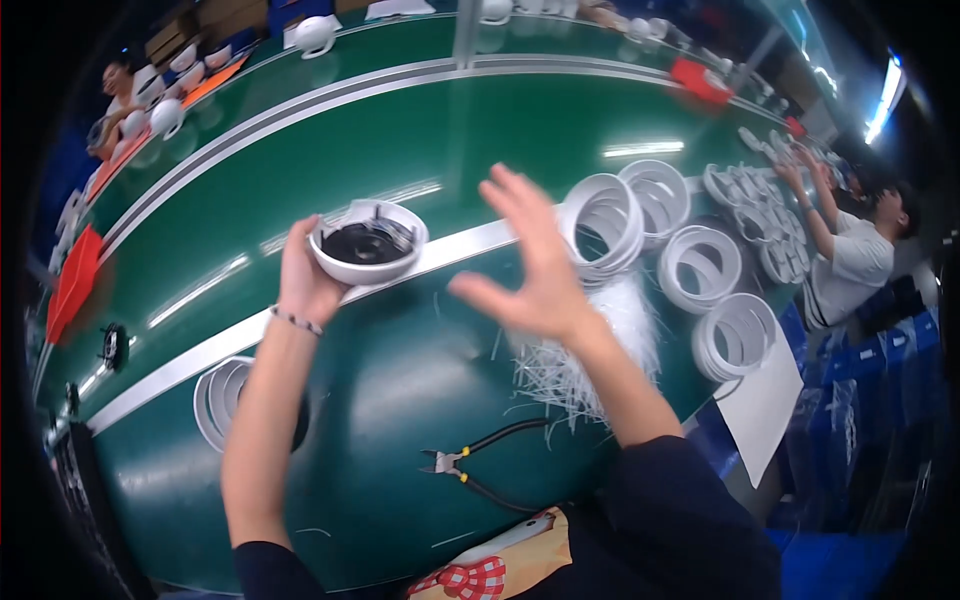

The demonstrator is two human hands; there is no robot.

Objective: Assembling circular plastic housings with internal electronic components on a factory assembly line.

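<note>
My left hand [308,280] grips a white round bowl-shaped housing [375,273] by its left side, above the metal edge of the green table. Inside the housing sits a black part [360,243] with small upright pieces, too small to make out. To the right, my right hand [540,275] is raised with its fingers spread and nothing in it. It is nearest to the stacked white rings [603,225] and a heap of thin white plastic strips [565,375]. Diagonal cutters [446,462] with black handles lie with their jaws apart on the table below.
More white rings stand in stacks [700,267] at the right, and others [212,405] lie behind my left forearm. Past the metal rail [190,365] runs a green belt [400,130] carrying a black part [113,346]. A red bin [75,283] stands far left. Co-workers sit at both sides.
</note>
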